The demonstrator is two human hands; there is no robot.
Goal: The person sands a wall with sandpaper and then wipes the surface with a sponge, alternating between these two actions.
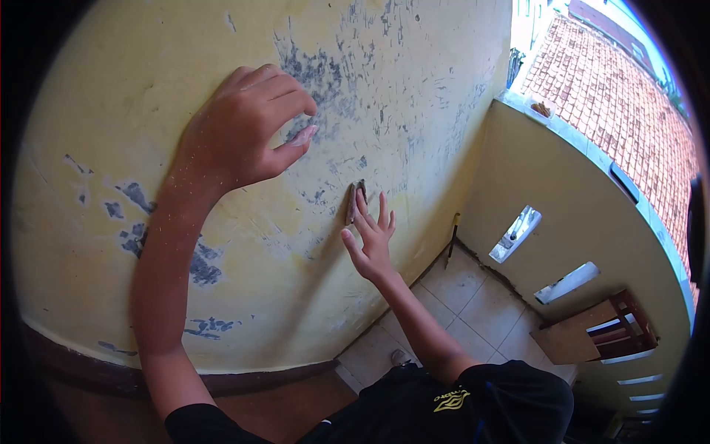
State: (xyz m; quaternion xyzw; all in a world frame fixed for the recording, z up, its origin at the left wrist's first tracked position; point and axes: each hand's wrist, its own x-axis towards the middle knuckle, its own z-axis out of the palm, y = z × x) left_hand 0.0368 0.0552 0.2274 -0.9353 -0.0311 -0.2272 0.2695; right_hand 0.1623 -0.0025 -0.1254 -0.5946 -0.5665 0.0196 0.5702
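Note:
A yellow wall [266, 296] with flaking paint and grey scraped patches stands in front of me. My left hand [255, 126] is at the wall's upper part beside a large grey patch. Its fingers are bent, thumb and forefinger apart, with nothing visible between them; whitish dust coats the thumb tip. Lower and to the right, my right hand [372, 240] presses a small brown piece that looks like folded sandpaper [351, 205] against the wall. Some of its fingers lie over the piece, while the thumb and other fingers stick out. The fingers partly hide the piece.
A low wall [473, 177] with slot openings meets the yellow wall at a corner. On its ledge lie a dark flat object [624, 183] and a small container [541, 109]. A thin stick-like tool [452, 238] leans near the corner. Wooden boards [599, 329] rest above the tiled floor [473, 296].

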